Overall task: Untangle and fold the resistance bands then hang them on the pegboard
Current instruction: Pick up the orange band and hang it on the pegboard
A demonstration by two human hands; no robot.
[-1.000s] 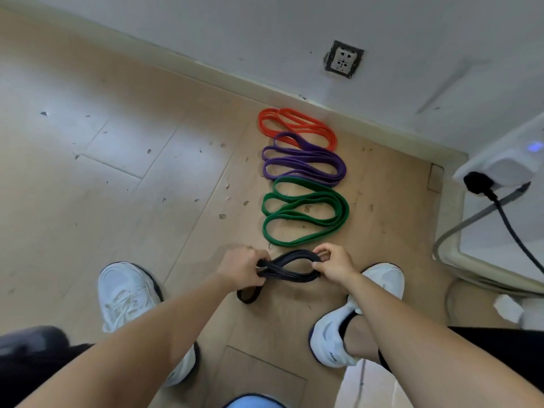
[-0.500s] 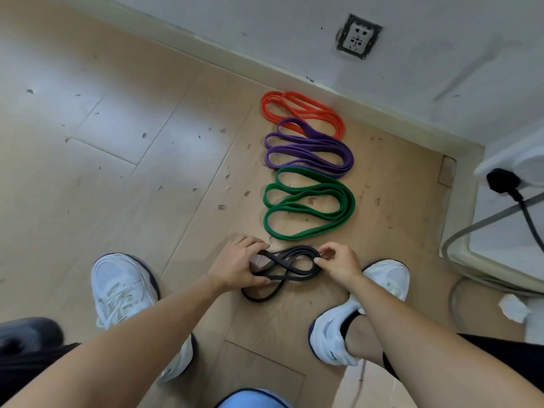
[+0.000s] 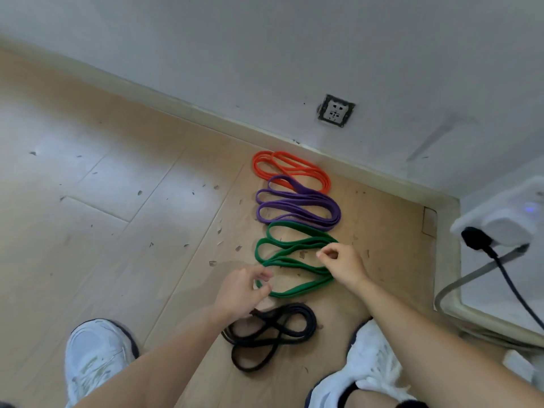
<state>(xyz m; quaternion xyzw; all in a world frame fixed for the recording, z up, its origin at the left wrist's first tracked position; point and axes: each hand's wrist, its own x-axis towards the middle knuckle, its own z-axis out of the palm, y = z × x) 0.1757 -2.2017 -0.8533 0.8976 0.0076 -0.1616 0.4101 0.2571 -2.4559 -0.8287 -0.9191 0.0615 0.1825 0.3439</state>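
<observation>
And the black band (image 3: 312,322) is down! Half a second back both hands were still working it, and now they have let go and lifted away. It lies on the wooden floor (image 3: 132,231) between the two white shoes (image 3: 94,348), nearest the person. It's coiled, though looser than its neighbours, with one loop trailing out toward the left shoe.

The left hand (image 3: 240,293) hovers just above the black band's upper end, close to the near-left loop of the green band (image 3: 297,291). Its fingers are loosely curled and I see nothing in them, though it is a little blurred. The right hand (image 3: 344,266) has travelled further up and now sits over the right half of the green band. Thumb and forefinger are nearly meeting, but no strap shows between them, so I read it as empty too.

So there are four bands in a row running toward the skirting board: black, green, then the purple band (image 3: 332,214), with the orange band (image 3: 312,169) overlapping it at the far end, below the wall socket (image 3: 336,110).

What does that mean? The untangling and folding looks about wrapped up, I'd say, though the black one might want another tidy. Hanging is all still to come, and no pegboard is in view. With both hands over the green band, that could be the first one gathered up.
</observation>
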